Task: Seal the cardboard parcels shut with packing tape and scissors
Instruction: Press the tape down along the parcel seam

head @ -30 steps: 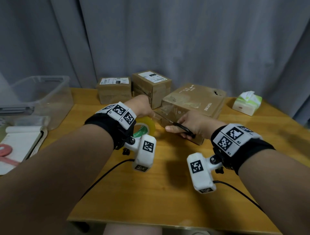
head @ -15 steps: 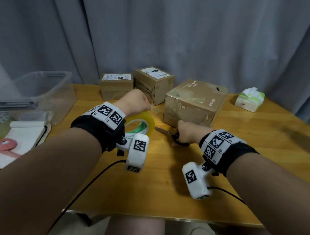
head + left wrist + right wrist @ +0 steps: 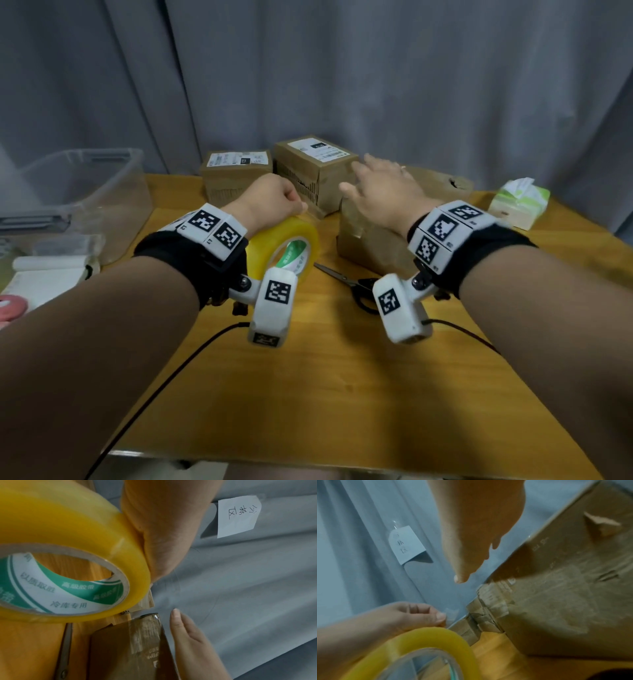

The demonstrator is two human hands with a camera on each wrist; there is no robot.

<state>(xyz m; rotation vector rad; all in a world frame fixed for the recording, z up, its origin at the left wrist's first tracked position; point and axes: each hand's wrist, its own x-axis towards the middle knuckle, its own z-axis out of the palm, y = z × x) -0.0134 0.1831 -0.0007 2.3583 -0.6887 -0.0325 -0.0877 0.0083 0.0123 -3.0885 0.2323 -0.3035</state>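
Observation:
My left hand grips a yellow roll of packing tape just above the table, left of the large box. In the right wrist view its thumb and finger pinch a clear loose tape end. My right hand hovers open, fingers spread, over the top of the large cardboard box, whose near corner carries shiny tape. The scissors lie flat on the table in front of that box, held by nobody. Two smaller labelled boxes stand behind.
A clear plastic bin and a white notebook occupy the left side. A tissue pack sits at the far right. A grey curtain with a paper note hangs behind the wooden table.
My right hand has let the scissors go onto the table and risen, open, over the large box. My left hand keeps hold of the tape roll.

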